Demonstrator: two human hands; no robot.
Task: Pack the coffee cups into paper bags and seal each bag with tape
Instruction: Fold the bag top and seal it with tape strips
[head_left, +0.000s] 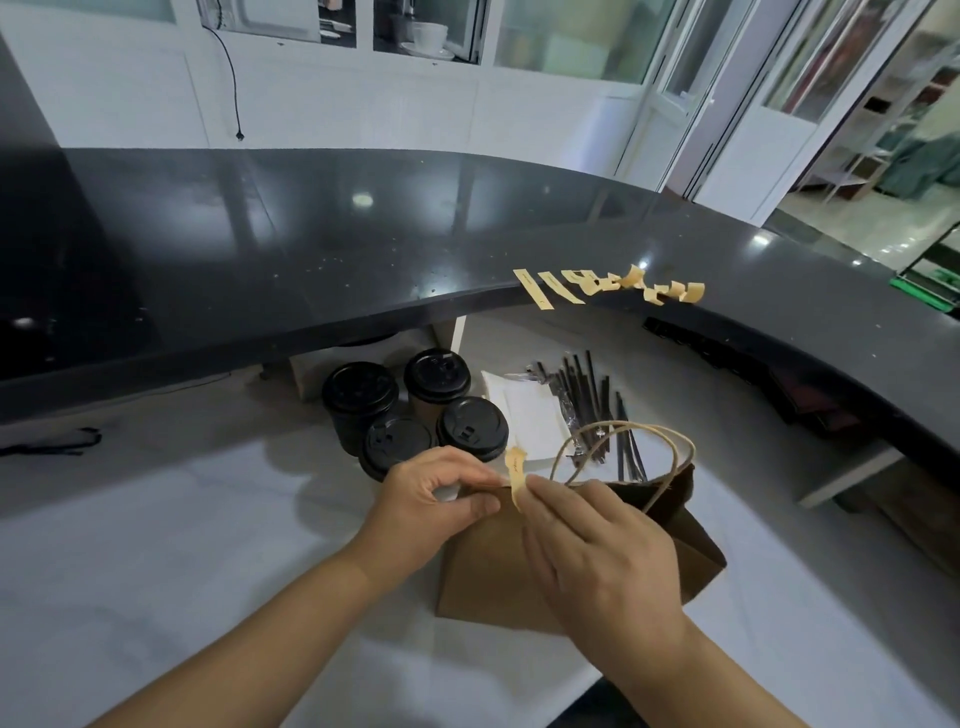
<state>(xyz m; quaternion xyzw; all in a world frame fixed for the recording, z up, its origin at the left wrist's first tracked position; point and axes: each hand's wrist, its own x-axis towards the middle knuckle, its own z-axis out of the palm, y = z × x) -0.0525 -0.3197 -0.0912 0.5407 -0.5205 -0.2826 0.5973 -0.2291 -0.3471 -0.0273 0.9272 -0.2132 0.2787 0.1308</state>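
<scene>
Brown paper bag (498, 566) stands on the white lower counter (156, 545) at lower centre of the frame, its top edge folded shut and its twine handles (628, 452) arching up and to the right. We note a short strip of tan tape (516, 480) draped over that folded edge, one end standing free above it. The left hand (436, 499) pinches the bag's top edge just left of the strip, thumb and forefinger closed on the paper. The right hand (602, 551) has its fingers curled, with the fingertips pinching the lower part of the strip against the bag.

Just behind the bag, toward centre frame, we record four coffee cups (415, 410) with black lids, grouped close together and touching. To their right lies a stack of white napkins (530, 421), and beside that a bundle of black straws (587, 400), some in clear wrappers, partly behind the handles.

Above these runs the raised black countertop (311, 249), glossy and curved across the frame. Along its near edge at centre right we observe a row of spare tape strips (608, 288) stuck by one end, several curled. A black cord (52, 441) lies on the white counter at far left.
</scene>
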